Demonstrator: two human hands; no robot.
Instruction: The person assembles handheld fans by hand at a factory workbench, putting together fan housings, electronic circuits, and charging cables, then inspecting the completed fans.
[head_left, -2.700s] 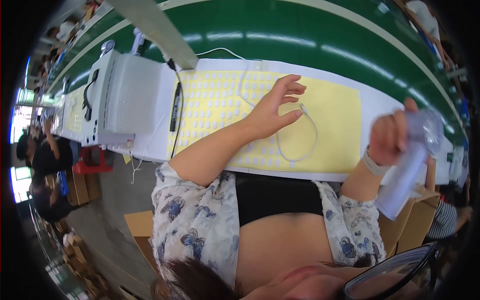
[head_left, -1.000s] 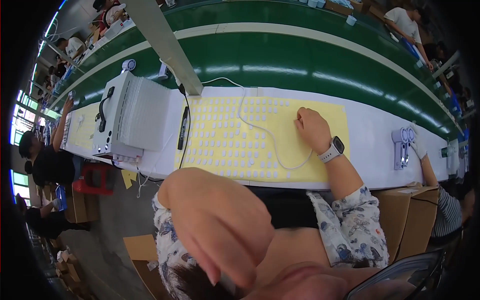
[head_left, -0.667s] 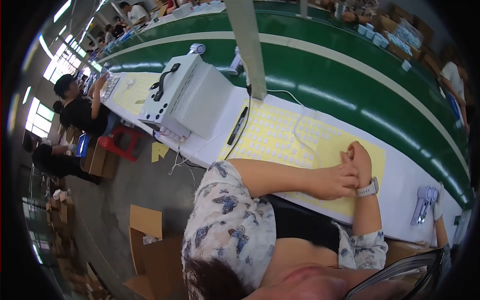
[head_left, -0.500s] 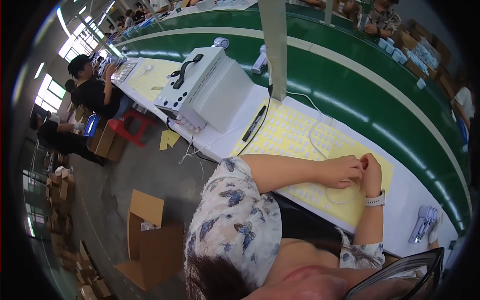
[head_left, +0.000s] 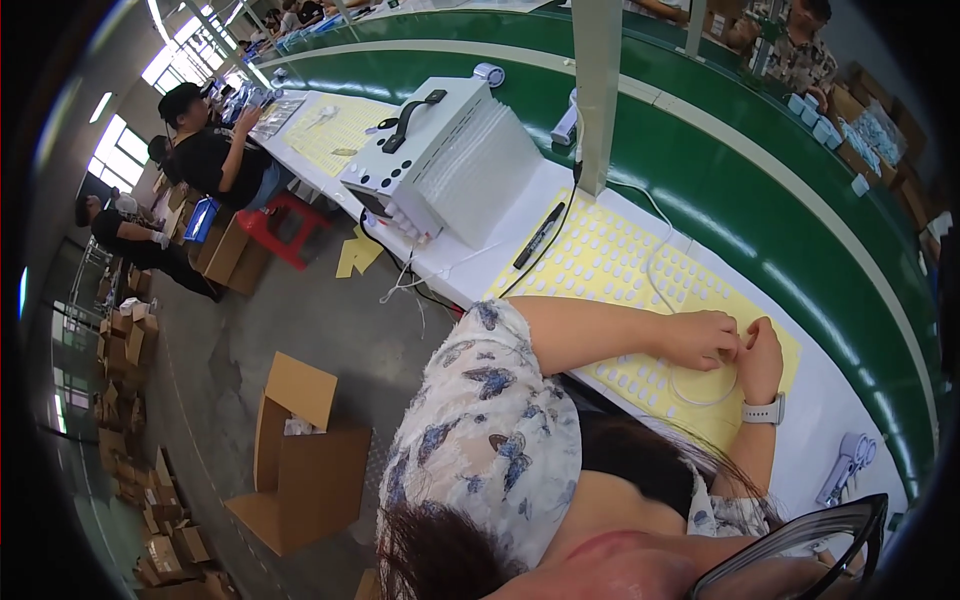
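Note:
Both hands meet over a yellow sheet dotted with rows of small white oval pieces. My left hand reaches in from the left with curled fingers, its fingertips against those of the other hand. My right hand, above a wrist with a pale watch, is bent inward with fingers pinched. Anything between the fingertips is too small or hidden to make out. A thin white cable crosses the sheet and loops beside and below the hands. Left of the oval rows lies a black marker.
A white box-shaped machine with a black handle stands on the table, left of a metal post. Beyond runs a green conveyor. At right lies a white handheld device. An open carton sits on the floor; co-workers are farther off.
The whole scene has shifted slightly right in the picture as the head turned. Both hands stay together over the sheet, with only small finger movement.

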